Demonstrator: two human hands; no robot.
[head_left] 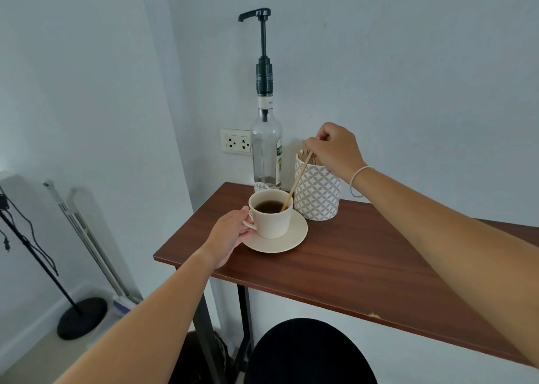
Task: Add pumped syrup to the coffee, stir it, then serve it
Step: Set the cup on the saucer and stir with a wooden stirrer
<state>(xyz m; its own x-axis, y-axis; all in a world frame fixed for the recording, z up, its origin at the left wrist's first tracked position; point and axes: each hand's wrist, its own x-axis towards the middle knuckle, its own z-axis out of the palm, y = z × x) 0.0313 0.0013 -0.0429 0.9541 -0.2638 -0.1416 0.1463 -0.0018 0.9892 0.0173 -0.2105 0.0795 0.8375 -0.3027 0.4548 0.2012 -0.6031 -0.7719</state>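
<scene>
A cream cup (272, 221) of dark coffee stands on a matching saucer (294, 237) near the left end of the brown table (350, 267). My left hand (230, 234) grips the cup's handle at the saucer's left edge. My right hand (335, 147) pinches the top of a thin wooden stir stick (297, 180), whose lower end dips into the coffee. Behind the cup stands a clear glass syrup bottle (267, 153) with a tall black pump (264, 51), its spout pointing left.
A patterned grey-and-white holder (318, 197) with several wooden sticks stands just right of the cup, under my right hand. A small creamer pod (261, 185) lies behind the cup. A wall socket (236, 141) is behind the bottle. A black stand (81, 319) and poles are on the floor to the left.
</scene>
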